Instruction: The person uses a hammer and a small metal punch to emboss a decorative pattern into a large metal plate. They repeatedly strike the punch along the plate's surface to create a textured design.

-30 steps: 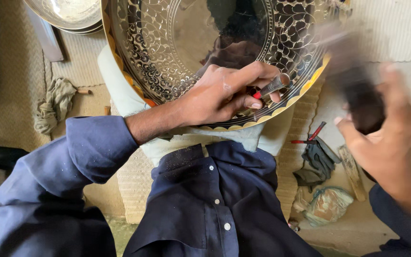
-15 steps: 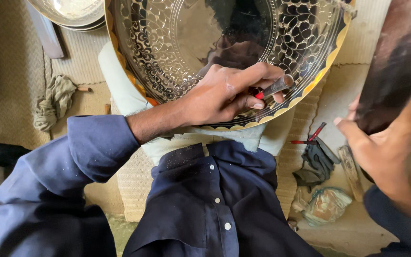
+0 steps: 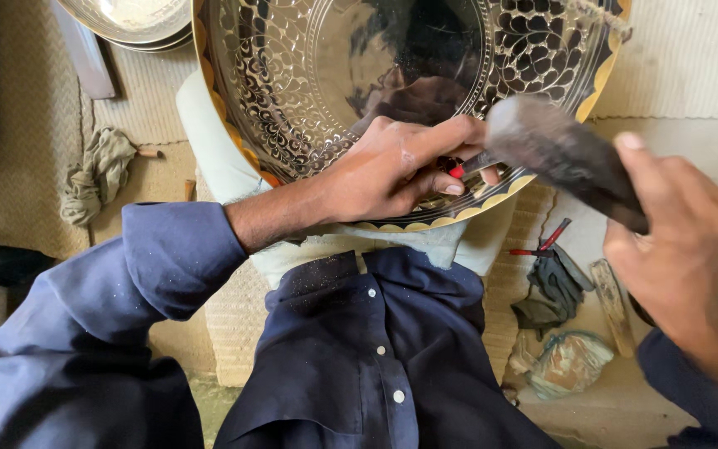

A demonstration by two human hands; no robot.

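Observation:
A large engraved metal tray (image 3: 292,91) with a scalloped gold rim rests on a pale cushion on my lap. My left hand (image 3: 392,170) lies on its lower rim and pinches a small chisel (image 3: 469,166) with a red band, tip against the tray. My right hand (image 3: 683,249) grips a dark wooden mallet (image 3: 563,158). The mallet's head sits right at the chisel's top end. Both sleeves are dark blue.
A second metal dish (image 3: 126,18) lies at the top left. A crumpled rag (image 3: 93,175) sits on the woven mat at left. Red-handled pliers (image 3: 542,245), a dark cloth and a plastic bag (image 3: 571,362) lie at lower right.
My right hand swung the mallet up to the right, then brought it down and leftwards onto the chisel. My left hand and the chisel stayed in place on the rim.

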